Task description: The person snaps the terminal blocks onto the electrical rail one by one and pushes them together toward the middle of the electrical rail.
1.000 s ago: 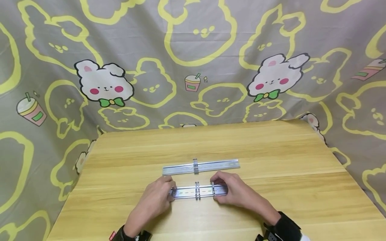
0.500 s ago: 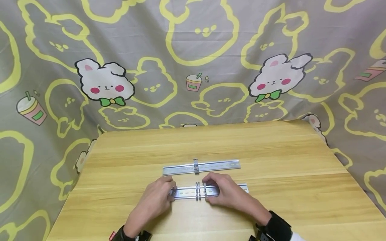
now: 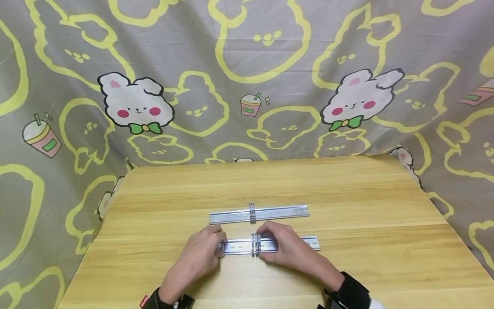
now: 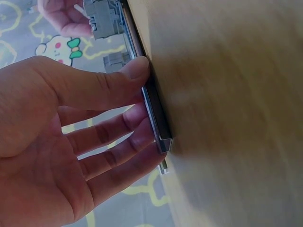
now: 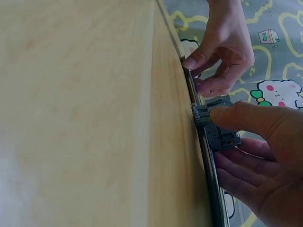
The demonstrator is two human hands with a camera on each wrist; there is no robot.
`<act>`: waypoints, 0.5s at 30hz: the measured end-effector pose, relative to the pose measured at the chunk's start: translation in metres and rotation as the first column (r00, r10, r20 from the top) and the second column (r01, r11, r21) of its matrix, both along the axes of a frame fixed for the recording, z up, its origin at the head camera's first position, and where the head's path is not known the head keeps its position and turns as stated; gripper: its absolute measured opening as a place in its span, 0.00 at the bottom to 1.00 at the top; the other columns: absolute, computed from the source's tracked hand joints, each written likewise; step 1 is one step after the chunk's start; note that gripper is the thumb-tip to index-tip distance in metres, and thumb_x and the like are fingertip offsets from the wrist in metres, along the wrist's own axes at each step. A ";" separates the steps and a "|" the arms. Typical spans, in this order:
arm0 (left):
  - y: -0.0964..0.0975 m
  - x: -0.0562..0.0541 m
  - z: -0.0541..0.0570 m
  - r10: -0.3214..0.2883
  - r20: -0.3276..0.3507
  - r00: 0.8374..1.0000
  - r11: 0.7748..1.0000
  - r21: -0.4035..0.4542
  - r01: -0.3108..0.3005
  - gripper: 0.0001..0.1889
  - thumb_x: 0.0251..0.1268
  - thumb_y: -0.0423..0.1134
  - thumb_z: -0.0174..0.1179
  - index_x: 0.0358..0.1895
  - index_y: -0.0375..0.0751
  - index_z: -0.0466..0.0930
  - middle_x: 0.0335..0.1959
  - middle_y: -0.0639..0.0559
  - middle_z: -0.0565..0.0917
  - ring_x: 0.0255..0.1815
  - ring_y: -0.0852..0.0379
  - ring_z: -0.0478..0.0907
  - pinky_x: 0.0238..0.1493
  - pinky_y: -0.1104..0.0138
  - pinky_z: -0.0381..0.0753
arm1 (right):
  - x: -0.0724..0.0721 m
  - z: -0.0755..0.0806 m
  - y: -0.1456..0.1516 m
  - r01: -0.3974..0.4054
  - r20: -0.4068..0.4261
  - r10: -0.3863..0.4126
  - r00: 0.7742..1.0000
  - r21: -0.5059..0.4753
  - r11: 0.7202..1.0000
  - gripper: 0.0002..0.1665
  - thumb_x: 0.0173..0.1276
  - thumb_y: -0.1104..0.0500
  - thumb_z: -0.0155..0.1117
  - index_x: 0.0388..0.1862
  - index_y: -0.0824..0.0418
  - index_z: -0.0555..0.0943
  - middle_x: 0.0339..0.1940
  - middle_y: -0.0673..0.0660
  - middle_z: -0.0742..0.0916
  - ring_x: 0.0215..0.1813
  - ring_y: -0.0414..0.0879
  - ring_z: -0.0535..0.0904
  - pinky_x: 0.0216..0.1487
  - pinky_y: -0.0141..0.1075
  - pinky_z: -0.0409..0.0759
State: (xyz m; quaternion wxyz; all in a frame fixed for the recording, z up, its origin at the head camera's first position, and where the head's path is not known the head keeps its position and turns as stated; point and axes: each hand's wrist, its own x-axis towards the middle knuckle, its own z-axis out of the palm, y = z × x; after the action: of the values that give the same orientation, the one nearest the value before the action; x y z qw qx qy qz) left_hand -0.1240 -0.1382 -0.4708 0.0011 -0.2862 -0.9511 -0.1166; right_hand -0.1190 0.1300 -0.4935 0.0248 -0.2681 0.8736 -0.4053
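A slotted metal DIN rail (image 3: 238, 246) lies near the front of the table. My left hand (image 3: 200, 251) grips its left end, thumb on the near edge and fingers on the far one, as the left wrist view shows. Around the rail's middle sit grey terminal blocks (image 3: 254, 245), standing close together. The rightmost terminal block (image 5: 222, 135) is pinched between the thumb and fingers of my right hand (image 3: 283, 243). In the head view that hand covers part of the rail; the rail's right end shows beyond it.
A second DIN rail (image 3: 281, 211) lies behind the first, roughly parallel, with its own terminal blocks (image 3: 252, 213) near the middle. Both rest on a wooden table (image 3: 347, 193). A patterned grey cloth (image 3: 216, 51) hangs behind and beside the table.
My right hand has slid its terminal block left along the near rail, up to the other blocks, uncovering the rail's right end. My left hand has stayed in place.
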 end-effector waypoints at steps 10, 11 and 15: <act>-0.001 0.000 -0.001 -0.009 -0.010 1.000 1.000 0.010 0.009 0.12 0.44 0.30 0.78 0.33 0.42 0.86 0.33 0.57 0.78 0.33 0.58 0.76 0.30 0.65 0.81 | -0.001 0.002 -0.005 -0.005 0.011 0.005 1.000 0.018 1.000 0.32 0.52 0.59 0.84 0.55 0.58 0.80 0.51 0.52 0.88 0.52 0.45 0.84 0.56 0.38 0.84; -0.001 0.000 -0.001 -0.011 -0.010 1.000 1.000 0.010 0.011 0.12 0.44 0.30 0.78 0.33 0.42 0.86 0.33 0.57 0.78 0.33 0.58 0.76 0.30 0.65 0.81 | -0.001 0.002 -0.005 -0.006 0.012 0.006 1.000 0.021 1.000 0.32 0.52 0.59 0.84 0.55 0.58 0.80 0.51 0.51 0.88 0.53 0.45 0.84 0.56 0.38 0.84; -0.001 -0.001 0.000 -0.010 -0.003 1.000 1.000 0.009 0.010 0.12 0.44 0.29 0.77 0.33 0.42 0.86 0.33 0.56 0.78 0.33 0.58 0.76 0.30 0.65 0.81 | -0.001 0.002 -0.006 -0.013 0.014 0.013 1.000 0.024 1.000 0.32 0.53 0.60 0.83 0.56 0.57 0.79 0.51 0.51 0.87 0.52 0.45 0.84 0.55 0.38 0.85</act>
State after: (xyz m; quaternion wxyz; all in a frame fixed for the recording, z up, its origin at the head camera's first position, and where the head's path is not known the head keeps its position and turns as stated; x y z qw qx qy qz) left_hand -0.1251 -0.1389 -0.4713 0.0033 -0.2912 -0.9490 -0.1205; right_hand -0.1203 0.1240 -0.4919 0.0367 -0.2708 0.8764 -0.3965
